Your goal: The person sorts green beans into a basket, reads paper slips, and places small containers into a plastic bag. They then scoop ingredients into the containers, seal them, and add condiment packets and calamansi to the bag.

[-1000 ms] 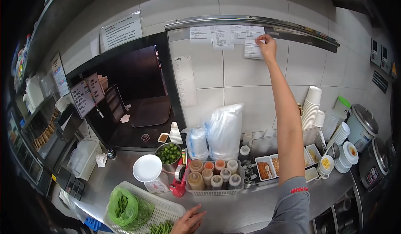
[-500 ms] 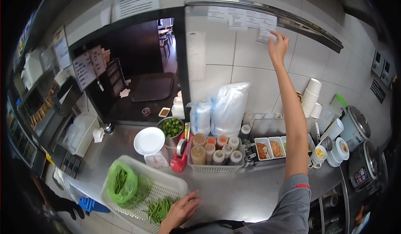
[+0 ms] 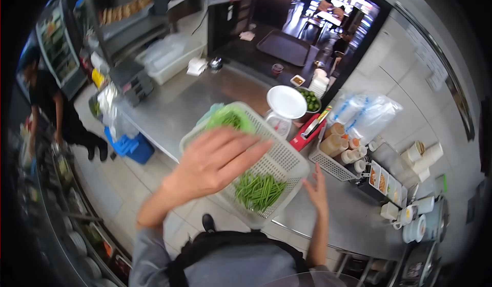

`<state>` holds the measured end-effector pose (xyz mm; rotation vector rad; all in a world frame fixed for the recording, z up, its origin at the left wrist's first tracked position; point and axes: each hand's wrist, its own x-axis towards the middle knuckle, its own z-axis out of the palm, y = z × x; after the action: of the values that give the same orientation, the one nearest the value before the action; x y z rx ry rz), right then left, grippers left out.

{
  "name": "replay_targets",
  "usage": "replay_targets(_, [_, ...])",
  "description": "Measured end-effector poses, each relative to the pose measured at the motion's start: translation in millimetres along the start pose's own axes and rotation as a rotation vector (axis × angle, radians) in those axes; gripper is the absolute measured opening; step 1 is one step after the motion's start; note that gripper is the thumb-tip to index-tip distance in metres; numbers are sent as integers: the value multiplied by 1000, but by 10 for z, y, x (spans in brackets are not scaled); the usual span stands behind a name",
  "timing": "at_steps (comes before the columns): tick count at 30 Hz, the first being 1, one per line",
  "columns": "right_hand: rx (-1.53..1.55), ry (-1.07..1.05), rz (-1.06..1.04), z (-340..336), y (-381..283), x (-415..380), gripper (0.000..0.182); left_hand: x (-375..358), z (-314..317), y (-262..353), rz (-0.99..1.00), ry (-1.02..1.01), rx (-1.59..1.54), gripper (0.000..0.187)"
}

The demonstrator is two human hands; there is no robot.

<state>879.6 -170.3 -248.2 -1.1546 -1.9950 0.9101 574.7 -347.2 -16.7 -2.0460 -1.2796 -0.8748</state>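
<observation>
Where a perforated basket (image 3: 283, 155) holds green beans (image 3: 260, 190): left hand (image 3: 212, 161) above, fingers extended; right hand (image 3: 318, 188) beside, fingers spread.

1. The right hand (image 3: 316, 187) has left the paper slips (image 3: 429, 54) on the wall; it is now low, near the basket (image 3: 288, 156), with its fingers spread.
2. The left hand (image 3: 218, 159), before beside the basket's corner, is now above the basket, partly covering it.
3. The view has turned; a person in dark clothes (image 3: 51, 97) now appears at the left side, and seated people (image 3: 330, 9) appear through the opening.
</observation>
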Motion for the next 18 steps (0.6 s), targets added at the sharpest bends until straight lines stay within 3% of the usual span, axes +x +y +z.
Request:
replay_targets(1, [-51,71,-14,261,98,-114,76,88,-205,-36,50,82,91,36])
replay_targets(3, [-76,192,-34,551,172,-165,77,248,-323,42,121,430,53,31])
replay_targets(5, [-21,278,13,605,182,-144,79,280,-428,33,254,548,78,31])
replay_targets(8, [79,353,88,578,145,-9,81,260,-556,-17,434,506,85,31])
replay_targets(18, [238,379,227,569,134,139,90,140,-630,-277,580,385,-14,31])
